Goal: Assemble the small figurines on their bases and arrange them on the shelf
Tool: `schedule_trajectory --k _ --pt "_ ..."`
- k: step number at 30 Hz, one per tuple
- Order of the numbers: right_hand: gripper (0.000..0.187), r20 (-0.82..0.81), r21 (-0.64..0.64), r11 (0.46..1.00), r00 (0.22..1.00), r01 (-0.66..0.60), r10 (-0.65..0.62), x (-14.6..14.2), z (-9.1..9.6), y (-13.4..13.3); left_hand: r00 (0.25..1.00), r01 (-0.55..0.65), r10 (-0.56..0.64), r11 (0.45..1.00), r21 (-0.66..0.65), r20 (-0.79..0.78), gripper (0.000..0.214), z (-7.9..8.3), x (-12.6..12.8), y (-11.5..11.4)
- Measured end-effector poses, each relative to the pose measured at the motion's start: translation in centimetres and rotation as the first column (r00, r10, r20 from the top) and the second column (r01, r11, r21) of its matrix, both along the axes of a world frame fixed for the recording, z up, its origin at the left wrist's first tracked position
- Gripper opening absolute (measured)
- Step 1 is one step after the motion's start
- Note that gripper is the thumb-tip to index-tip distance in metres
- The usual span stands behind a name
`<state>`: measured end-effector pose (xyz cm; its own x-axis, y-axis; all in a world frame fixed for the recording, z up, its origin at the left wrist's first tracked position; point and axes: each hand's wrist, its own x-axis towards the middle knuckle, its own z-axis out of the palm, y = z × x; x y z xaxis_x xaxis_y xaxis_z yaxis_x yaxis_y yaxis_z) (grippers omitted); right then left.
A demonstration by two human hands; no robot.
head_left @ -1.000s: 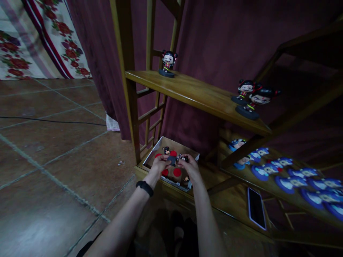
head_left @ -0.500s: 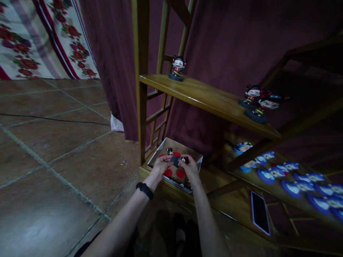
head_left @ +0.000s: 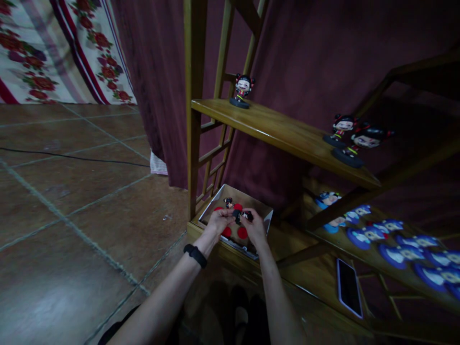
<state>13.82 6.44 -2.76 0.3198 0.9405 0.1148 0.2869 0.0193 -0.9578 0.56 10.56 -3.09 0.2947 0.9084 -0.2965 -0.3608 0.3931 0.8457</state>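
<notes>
Between my two hands is a small black-haired figurine (head_left: pixel 246 215) with a dark round base. My left hand (head_left: pixel 220 221) pinches the base, and my right hand (head_left: pixel 254 224) has its fingers closed on the head end. The figurine lies sideways over a shallow cardboard box (head_left: pixel 264 208). Inside that box are several red discs (head_left: pixel 242 233) and another small figurine (head_left: pixel 228 202) near the back left. A black band circles my left wrist.
The box stands on the bottom board of a wooden shelf unit (head_left: pixel 283 134). Black-haired figurines (head_left: pixel 243 86) stand on the board above. At right are several blue-based figurines (head_left: pixel 366 235) and a phone (head_left: pixel 349 287). A black cable (head_left: pixel 79 157) crosses the tiled floor.
The figurine's base has turned between my fingers, so less of its flat underside shows. Both hands stay over the box. The whole view has shifted slightly.
</notes>
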Motion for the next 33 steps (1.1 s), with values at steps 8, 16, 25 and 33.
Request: schedule_trajectory --k 8,16,25,33 --pt "0.024 0.088 -0.015 1.0 0.996 0.004 -0.003 0.2 -0.4 0.1 0.999 0.011 -0.01 1.0 0.023 -0.043 0.021 0.3 0.0 -0.2" --pt "0.025 0.14 0.039 0.999 0.99 -0.036 0.031 0.5 -0.6 -0.1 0.995 0.003 -0.004 1.0 -0.007 -0.104 0.024 0.3 -0.2 0.0" --pt "0.023 0.389 0.03 0.993 0.917 -0.113 0.092 0.4 -0.1 -0.6 0.991 0.007 -0.007 1.0 0.001 -0.13 0.024 0.3 -0.4 -0.1" --pt "0.022 0.509 0.041 0.968 0.839 -0.249 0.194 0.5 0.6 -1.3 0.986 0.069 -0.079 0.995 -0.078 -0.145 0.025 0.4 -1.2 0.2"
